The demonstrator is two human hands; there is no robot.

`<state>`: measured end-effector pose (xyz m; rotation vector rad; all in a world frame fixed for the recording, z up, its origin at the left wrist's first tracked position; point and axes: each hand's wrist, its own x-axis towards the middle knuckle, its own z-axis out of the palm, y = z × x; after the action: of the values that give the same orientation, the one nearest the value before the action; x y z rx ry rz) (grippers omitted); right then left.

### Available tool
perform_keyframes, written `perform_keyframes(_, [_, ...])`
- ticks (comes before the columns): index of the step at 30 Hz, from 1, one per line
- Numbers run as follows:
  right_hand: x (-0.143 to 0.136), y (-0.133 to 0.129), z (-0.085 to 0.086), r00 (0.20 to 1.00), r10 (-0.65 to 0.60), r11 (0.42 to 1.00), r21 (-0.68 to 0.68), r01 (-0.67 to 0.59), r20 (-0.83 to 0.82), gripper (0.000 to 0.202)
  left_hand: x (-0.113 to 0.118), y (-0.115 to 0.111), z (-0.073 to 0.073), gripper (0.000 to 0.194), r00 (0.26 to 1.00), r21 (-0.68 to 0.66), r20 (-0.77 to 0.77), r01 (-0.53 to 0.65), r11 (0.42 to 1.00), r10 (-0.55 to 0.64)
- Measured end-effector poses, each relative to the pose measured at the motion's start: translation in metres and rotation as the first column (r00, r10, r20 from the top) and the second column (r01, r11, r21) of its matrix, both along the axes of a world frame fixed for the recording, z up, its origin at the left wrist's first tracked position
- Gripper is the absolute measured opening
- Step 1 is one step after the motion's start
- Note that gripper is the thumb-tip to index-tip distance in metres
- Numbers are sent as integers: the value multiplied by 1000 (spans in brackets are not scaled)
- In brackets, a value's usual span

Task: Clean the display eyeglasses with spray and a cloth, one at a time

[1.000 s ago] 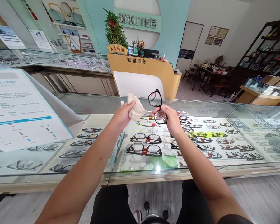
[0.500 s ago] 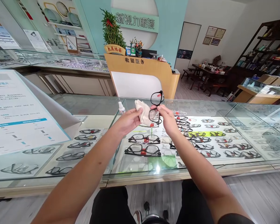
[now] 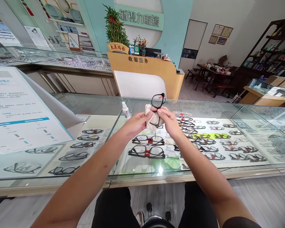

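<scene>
Above the glass counter, my right hand (image 3: 168,120) grips a pair of black-framed glasses (image 3: 158,100) near the bridge, one lens raised above the fingers. My left hand (image 3: 138,124) pinches a cream cloth (image 3: 151,126), which lies behind and around the lower lens. Both hands' fingertips nearly meet at the frame; the left fingers are partly hidden by the cloth. A small white spray bottle (image 3: 125,110) stands on the counter just left of the hands.
The glass display counter (image 3: 85,103) holds rows of glasses (image 3: 147,152) below the hands. A large printed sign (image 3: 21,110) stands at the left. A wooden reception desk (image 3: 142,68) with a potted plant (image 3: 116,30) is beyond.
The left hand and cloth have moved right to the glasses, and the cloth now covers the back of the lower lens. The glasses have tilted slightly.
</scene>
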<state>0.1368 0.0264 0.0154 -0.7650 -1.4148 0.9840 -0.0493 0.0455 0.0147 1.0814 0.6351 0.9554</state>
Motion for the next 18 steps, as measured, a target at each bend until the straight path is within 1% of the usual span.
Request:
perform_keyframes(5, [-3, 1, -4, 997, -11, 1000, 25, 9, 74, 53, 5, -2, -2, 62, 997, 28, -62, -54, 998, 56])
perform_keyframes(8, [-4, 1, -5, 996, -9, 999, 37, 6, 83, 52, 7, -1, -5, 65, 988, 73, -112, -96, 993, 103])
perform_keyframes(10, [-5, 1, -4, 997, -14, 999, 41, 10, 82, 50, 8, -1, -6, 64, 985, 97, -127, -108, 989, 120])
perform_keyframes(14, [-6, -1, -4, 997, -28, 998, 50, 24, 78, 51, 10, -3, -6, 61, 988, 123, -116, -88, 989, 102])
perform_keyframes(18, [-9, -3, -3, 998, -46, 997, 57, 43, 48, 48, 10, -6, -4, 61, 989, 90, -125, -73, 993, 84])
